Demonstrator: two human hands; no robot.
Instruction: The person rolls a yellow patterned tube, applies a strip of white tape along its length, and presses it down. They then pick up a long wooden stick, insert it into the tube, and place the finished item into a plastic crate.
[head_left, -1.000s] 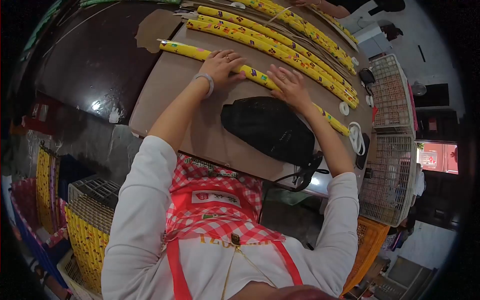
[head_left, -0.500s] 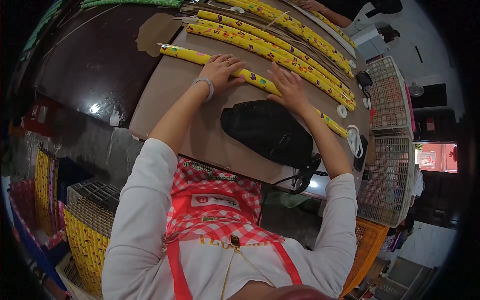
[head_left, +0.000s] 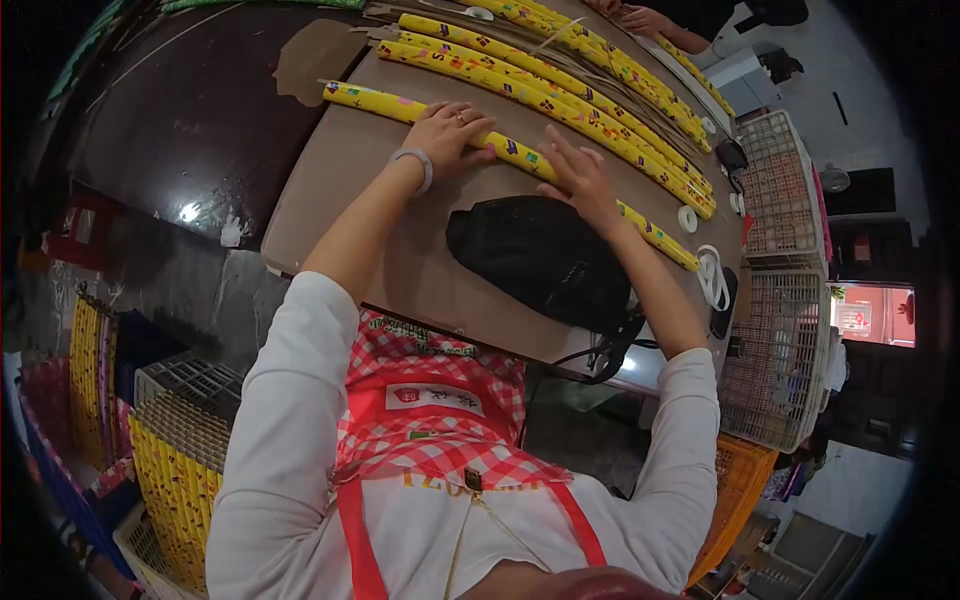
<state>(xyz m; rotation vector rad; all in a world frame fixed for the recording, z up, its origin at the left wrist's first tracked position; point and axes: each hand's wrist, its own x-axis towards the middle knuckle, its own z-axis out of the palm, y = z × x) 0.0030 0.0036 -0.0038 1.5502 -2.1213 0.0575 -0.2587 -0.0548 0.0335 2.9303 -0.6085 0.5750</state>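
A long, thin yellow tube (head_left: 370, 101) with a colourful printed pattern lies across the near part of the brown table (head_left: 330, 170). My left hand (head_left: 452, 137) rests on top of its middle-left part, fingers laid over it and thumb apart. Further right, my right hand (head_left: 583, 180) lies across the same tube with its fingers stretched out. Both palms hide short stretches of the tube. Just below my right hand sits a black cloth bag (head_left: 535, 255) with a drawstring cord, close to the table's front edge.
Several similar yellow tubes (head_left: 540, 92) lie behind in rows. Small white tape rolls (head_left: 687, 219) and a white cable loop (head_left: 713, 278) are at the right, beside wire baskets (head_left: 775, 350). A co-worker's hand (head_left: 645, 20) is at the far side. Upright yellow tubes (head_left: 175, 480) fill a crate at lower left.
The view has shifted slightly. My hands stay on the tube, with the right hand's fingers a little changed in pose. The co-worker's hands have moved at the far side.
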